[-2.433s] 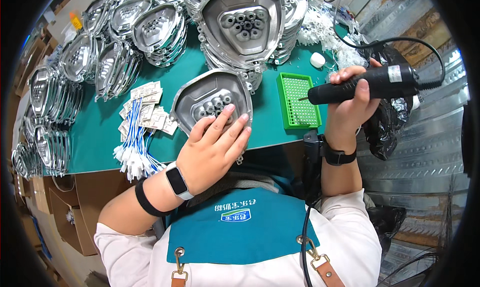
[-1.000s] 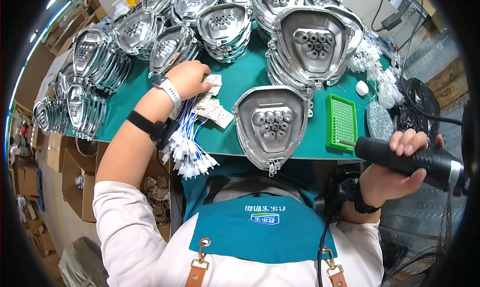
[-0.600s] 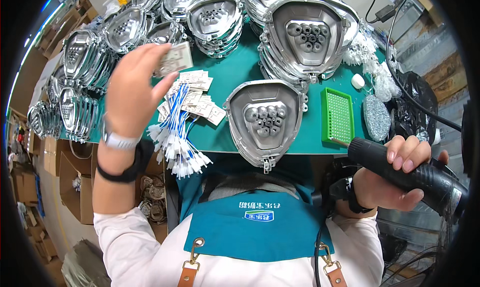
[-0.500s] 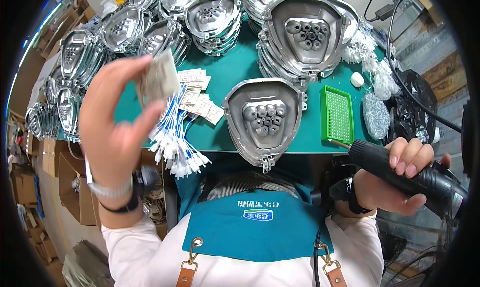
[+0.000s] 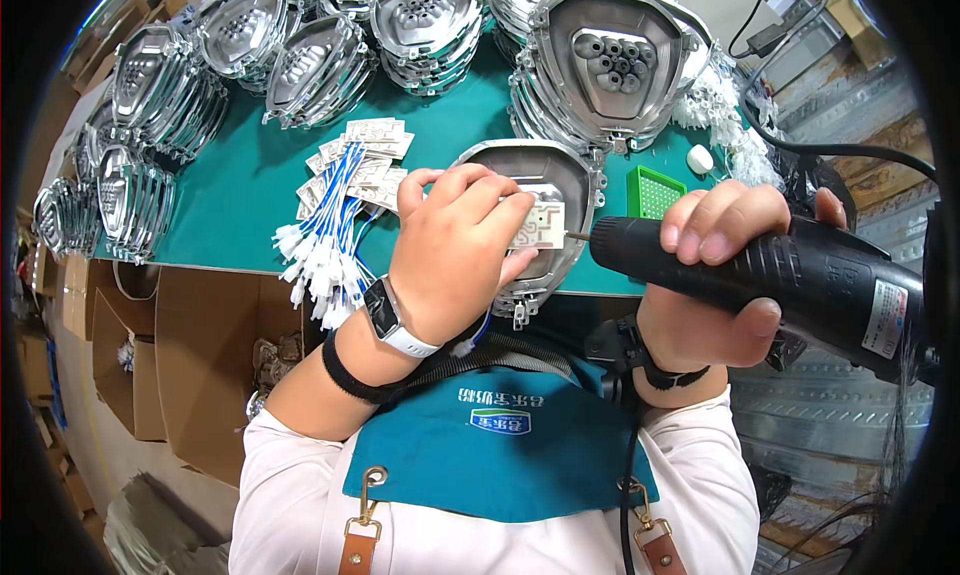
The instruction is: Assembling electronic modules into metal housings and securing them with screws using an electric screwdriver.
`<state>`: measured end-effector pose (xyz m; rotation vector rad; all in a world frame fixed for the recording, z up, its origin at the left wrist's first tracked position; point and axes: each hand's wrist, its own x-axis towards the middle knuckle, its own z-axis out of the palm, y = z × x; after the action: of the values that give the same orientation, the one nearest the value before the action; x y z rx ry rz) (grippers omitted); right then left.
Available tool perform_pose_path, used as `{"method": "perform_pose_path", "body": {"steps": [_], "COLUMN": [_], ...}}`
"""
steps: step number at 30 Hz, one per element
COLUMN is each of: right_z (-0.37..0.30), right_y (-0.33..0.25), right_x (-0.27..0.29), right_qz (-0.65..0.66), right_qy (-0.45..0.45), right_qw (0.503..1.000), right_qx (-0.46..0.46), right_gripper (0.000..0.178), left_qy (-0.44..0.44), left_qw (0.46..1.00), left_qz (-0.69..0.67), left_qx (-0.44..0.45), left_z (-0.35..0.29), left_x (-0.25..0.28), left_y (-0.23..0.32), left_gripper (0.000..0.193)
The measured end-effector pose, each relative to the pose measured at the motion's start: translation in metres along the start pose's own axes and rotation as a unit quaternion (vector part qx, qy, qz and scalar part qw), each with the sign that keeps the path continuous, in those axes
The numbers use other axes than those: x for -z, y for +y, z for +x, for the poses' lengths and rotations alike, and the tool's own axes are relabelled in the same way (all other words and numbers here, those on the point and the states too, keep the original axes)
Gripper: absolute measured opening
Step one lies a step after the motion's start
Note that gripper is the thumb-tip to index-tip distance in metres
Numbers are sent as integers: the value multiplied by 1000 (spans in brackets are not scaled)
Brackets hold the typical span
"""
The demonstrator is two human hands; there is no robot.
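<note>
My left hand (image 5: 455,240) is closed on a white circuit board (image 5: 543,227), held over the dished face of a silver metal lamp housing (image 5: 535,163) at the table's front edge. A blue wire with a white plug hangs below that wrist. In my right hand (image 5: 695,320) is a black electric screwdriver (image 5: 800,275), lying nearly level. Its thin bit points left and ends at the board's right edge; whether they touch, I cannot tell. My left fingers hide part of the board and the housing's middle.
Boards with blue-and-white wires (image 5: 350,175) lie left of my left hand. Stacked housings (image 5: 425,25) line the back and left. Behind the screwdriver sits a green perforated tray (image 5: 655,190) beside a white lump (image 5: 700,159). A black cable (image 5: 830,150) loops at the right.
My left hand has come right and down with the board, from above the wired boards to the front housing. My right hand has moved the screwdriver left and up, its bit now at the board.
</note>
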<state>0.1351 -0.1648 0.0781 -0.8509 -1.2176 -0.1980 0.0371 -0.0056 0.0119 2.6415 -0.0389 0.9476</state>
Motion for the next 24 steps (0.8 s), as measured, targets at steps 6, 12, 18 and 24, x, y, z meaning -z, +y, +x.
{"method": "perform_pose_path", "body": {"steps": [6,12,18,24], "right_z": [1,0,-3,-1], "right_y": [6,11,17,26], "right_x": [-18,-21,-22,-28], "right_qz": [-103,-108,-123,-86], "right_qy": [27,12,1,25], "right_qw": [993,993,991,994], "right_qx": [-52,-50,-47,-59], "right_gripper": [79,79,80,78], "left_qy": [-3,-3,-5,10], "left_qw": [1000,1000,1000,998], "left_qz": [2,-10,-9,-42], "left_qx": [12,16,17,36], "left_z": [-2,-3,-4,-7], "left_x": [0,1,-1,-6], "left_y": [-1,-2,-3,-5], "left_gripper": [45,44,44,42]}}
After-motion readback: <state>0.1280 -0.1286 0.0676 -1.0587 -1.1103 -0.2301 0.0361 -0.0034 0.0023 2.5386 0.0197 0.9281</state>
